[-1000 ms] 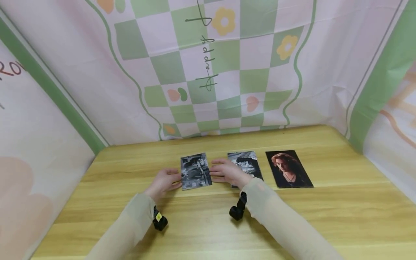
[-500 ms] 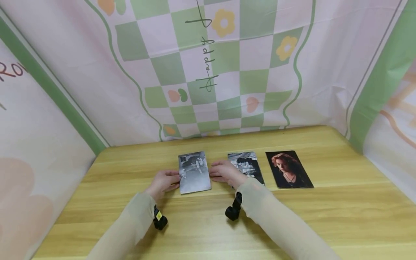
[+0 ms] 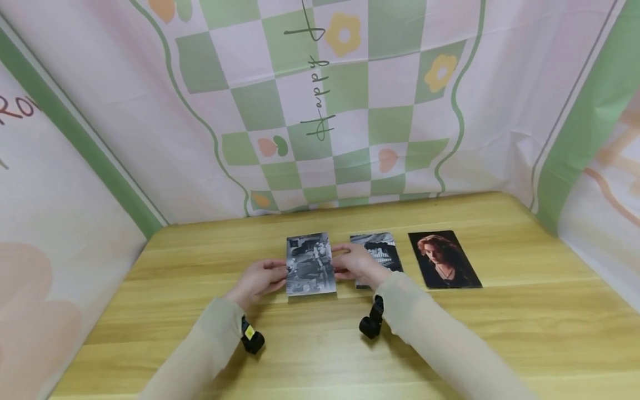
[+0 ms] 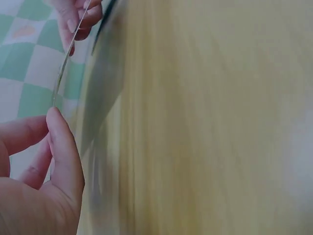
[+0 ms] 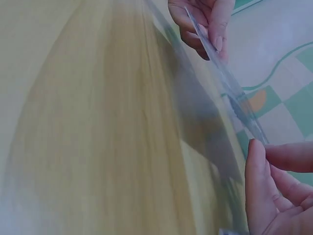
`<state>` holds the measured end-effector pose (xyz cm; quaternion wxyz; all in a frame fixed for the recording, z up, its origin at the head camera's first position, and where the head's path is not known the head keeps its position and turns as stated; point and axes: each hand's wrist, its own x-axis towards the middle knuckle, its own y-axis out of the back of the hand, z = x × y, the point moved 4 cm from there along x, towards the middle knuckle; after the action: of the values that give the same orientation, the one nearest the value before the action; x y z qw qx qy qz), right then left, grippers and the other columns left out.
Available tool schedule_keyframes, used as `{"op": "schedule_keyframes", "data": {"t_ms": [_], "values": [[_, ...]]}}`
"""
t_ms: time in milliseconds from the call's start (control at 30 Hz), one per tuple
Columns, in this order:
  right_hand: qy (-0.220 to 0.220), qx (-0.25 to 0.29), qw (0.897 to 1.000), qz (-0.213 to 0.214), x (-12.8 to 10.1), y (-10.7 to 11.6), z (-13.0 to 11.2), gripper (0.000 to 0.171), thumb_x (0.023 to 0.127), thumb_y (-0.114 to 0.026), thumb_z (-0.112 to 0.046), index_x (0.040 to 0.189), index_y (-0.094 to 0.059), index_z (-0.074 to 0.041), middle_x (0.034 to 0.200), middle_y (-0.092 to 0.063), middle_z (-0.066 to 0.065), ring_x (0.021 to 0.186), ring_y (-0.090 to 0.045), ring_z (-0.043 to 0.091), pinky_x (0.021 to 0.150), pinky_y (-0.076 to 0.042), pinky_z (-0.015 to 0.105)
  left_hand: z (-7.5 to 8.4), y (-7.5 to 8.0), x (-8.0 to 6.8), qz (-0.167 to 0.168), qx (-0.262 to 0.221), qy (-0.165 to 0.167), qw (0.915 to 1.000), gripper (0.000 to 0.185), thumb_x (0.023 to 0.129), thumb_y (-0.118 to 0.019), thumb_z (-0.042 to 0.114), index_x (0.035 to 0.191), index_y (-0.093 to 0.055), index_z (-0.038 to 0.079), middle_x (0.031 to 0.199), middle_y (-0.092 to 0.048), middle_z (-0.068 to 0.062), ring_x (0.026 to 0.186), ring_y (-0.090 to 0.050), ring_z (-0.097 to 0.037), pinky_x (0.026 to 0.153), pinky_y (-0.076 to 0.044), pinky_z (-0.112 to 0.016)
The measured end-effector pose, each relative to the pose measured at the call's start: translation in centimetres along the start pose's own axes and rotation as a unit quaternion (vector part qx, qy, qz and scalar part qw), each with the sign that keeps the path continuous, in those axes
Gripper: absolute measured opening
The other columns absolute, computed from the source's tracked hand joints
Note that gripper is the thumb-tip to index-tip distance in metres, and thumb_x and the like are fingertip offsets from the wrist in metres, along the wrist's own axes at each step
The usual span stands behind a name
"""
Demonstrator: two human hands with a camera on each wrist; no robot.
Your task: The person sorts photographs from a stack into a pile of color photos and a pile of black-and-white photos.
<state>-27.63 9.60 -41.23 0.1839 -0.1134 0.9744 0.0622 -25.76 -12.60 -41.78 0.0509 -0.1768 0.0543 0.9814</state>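
Note:
A black-and-white photo card is held up between both hands, a little above the wooden table. My left hand pinches its left edge between thumb and fingers; the left wrist view shows the card nearly edge-on. My right hand pinches the opposite edge, and in the right wrist view the card slants between the two hands with a shadow under it. Partly covered by the right hand, a second black-and-white photo lies on the table.
To the right lies a dark colour portrait photo, flat on the wooden table. A checkered fabric backdrop hangs along the table's back edge. Each wrist wears a small black camera.
Both hands have shifted slightly right with the card, which now stands nearer the second photo. Its tilt has varied; glare seen half a second ago has lessened. The other photos stay put.

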Motion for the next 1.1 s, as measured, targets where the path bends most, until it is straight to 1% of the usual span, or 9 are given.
{"op": "schedule_keyframes", "data": {"t_ms": [67, 167, 267, 367, 467, 600, 667, 867, 1100], "values": [[0.009, -0.011, 1.000, -0.004, -0.2, 0.7, -0.2, 0.045, 0.093, -0.053, -0.001, 0.137, -0.045, -0.003, 0.105, -0.056, 0.016, 0.082, -0.058, 0.019, 0.068, -0.059, 0.026, 0.1, -0.5, 0.1, -0.014, -0.016, -0.003, 0.9998, 0.033, 0.093, -0.054, -0.001, 0.126, -0.053, -0.007, 0.107, -0.060, -0.012, 0.083, -0.059, -0.011, 0.074, -0.054, -0.018], [0.021, -0.027, 0.999, -0.005, -0.7, 1.7, -0.4, 0.045, 0.094, -0.053, -0.002, 0.138, -0.044, -0.003, 0.114, -0.057, 0.020, 0.086, -0.060, 0.022, 0.070, -0.059, 0.028, 0.2, -1.4, 0.3, -0.026, -0.032, -0.008, 0.9991, 0.034, 0.093, -0.054, -0.002, 0.127, -0.052, -0.007, 0.108, -0.060, -0.012, 0.083, -0.058, -0.011, 0.074, -0.054, -0.018], [0.029, -0.044, 0.999, -0.010, -1.2, 2.7, -0.3, 0.045, 0.095, -0.051, -0.005, 0.140, -0.042, -0.003, 0.127, -0.052, 0.026, 0.100, -0.061, 0.029, 0.074, -0.059, 0.030, 0.3, -2.3, 0.4, -0.035, -0.040, -0.009, 0.9985, 0.034, 0.093, -0.054, -0.002, 0.127, -0.052, -0.006, 0.111, -0.060, -0.014, 0.084, -0.059, -0.011, 0.073, -0.054, -0.018], [0.036, -0.050, 0.998, -0.015, -1.4, 3.6, 0.0, 0.046, 0.096, -0.049, -0.005, 0.141, -0.040, -0.002, 0.132, -0.048, 0.029, 0.111, -0.057, 0.035, 0.077, -0.059, 0.032, 0.3, -3.2, 0.6, -0.041, -0.046, -0.007, 0.9981, 0.034, 0.092, -0.054, -0.002, 0.127, -0.052, -0.005, 0.113, -0.060, -0.015, 0.084, -0.059, -0.011, 0.073, -0.054, -0.018], [0.039, -0.048, 0.998, -0.014, -1.6, 4.4, 0.4, 0.045, 0.096, -0.048, -0.004, 0.141, -0.039, 0.000, 0.133, -0.047, 0.030, 0.108, -0.059, 0.034, 0.076, -0.060, 0.031, 0.3, -4.0, 0.7, -0.047, -0.054, -0.003, 0.9974, 0.035, 0.092, -0.054, -0.002, 0.127, -0.052, -0.005, 0.113, -0.059, -0.014, 0.084, -0.059, -0.011, 0.073, -0.054, -0.018], [0.038, -0.051, 0.998, -0.013, -2.1, 5.5, 0.7, 0.046, 0.097, -0.048, -0.004, 0.141, -0.036, 0.002, 0.133, -0.045, 0.030, 0.099, -0.061, 0.026, 0.075, -0.059, 0.030, 0.4, -5.3, 1.1, -0.060, -0.063, 0.002, 0.9962, 0.035, 0.093, -0.054, -0.001, 0.128, -0.052, -0.003, 0.113, -0.059, -0.013, 0.085, -0.059, -0.011, 0.074, -0.054, -0.018], [0.033, -0.050, 0.998, -0.015, -2.3, 6.1, 0.8, 0.047, 0.097, -0.048, -0.005, 0.142, -0.035, 0.003, 0.134, -0.044, 0.029, 0.099, -0.060, 0.024, 0.076, -0.059, 0.029, 0.4, -6.0, 1.4, -0.066, -0.065, 0.001, 0.9957, 0.035, 0.093, -0.054, -0.002, 0.128, -0.052, -0.003, 0.112, -0.059, -0.012, 0.085, -0.058, -0.011, 0.074, -0.054, -0.018], [0.026, -0.058, 0.998, -0.015, -3.2, 8.3, 1.2, 0.050, 0.097, -0.048, -0.005, 0.144, -0.030, 0.002, 0.137, -0.040, 0.029, 0.119, -0.050, 0.037, 0.081, -0.058, 0.030, 0.7, -8.5, 1.6, -0.084, -0.060, -0.011, 0.9946, 0.034, 0.092, -0.055, -0.001, 0.125, -0.052, -0.004, 0.101, -0.058, -0.006, 0.080, -0.057, -0.010, 0.073, -0.055, -0.017], [0.029, -0.087, 0.996, 0.016, -4.0, 10.4, 1.5, 0.052, 0.095, -0.051, -0.002, 0.143, -0.032, 0.004, 0.133, -0.043, 0.032, 0.115, -0.053, 0.040, 0.081, -0.059, 0.034, 1.0, -10.9, 2.4, -0.090, -0.044, -0.014, 0.9949, 0.030, 0.090, -0.057, -0.002, 0.120, -0.056, -0.004, 0.096, -0.059, -0.005, 0.078, -0.058, -0.010, 0.072, -0.056, -0.019]]}}
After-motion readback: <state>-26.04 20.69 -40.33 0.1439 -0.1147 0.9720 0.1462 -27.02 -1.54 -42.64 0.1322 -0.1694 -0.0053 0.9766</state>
